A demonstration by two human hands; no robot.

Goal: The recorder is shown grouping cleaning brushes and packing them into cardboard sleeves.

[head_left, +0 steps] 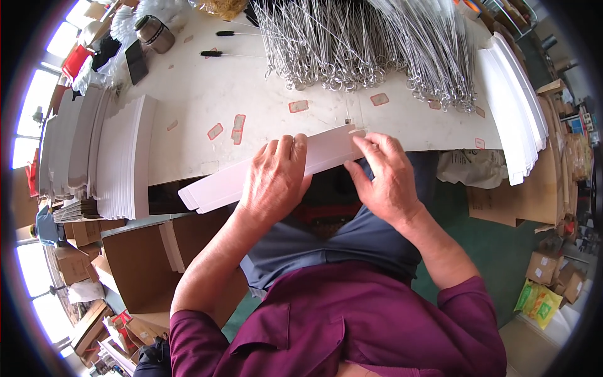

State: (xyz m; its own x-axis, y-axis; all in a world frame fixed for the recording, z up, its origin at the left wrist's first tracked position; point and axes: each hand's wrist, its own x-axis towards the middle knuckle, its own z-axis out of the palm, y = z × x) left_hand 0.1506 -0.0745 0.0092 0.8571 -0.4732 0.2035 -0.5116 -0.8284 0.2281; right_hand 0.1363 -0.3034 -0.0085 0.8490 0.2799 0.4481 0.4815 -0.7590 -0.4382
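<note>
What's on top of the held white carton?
The left hand lies across the white carton; the right hand is at its right end. Anything under the left hand is hidden.

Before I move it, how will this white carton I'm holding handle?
The carton is probably light, looking like thin card. It seems fairly stiff, jutting past your left hand without visible sag. Its thin end flap may bend easily.

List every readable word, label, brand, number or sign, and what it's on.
None can be read.
Red-edged stickers on the table: marks too small.
Yellow bag, right: print too blurred.
Small cardboard box, right: pale label, too small.
Large cardboard sheet, right: faint print, illegible.
White carton in the left hand: no print visible.
</note>
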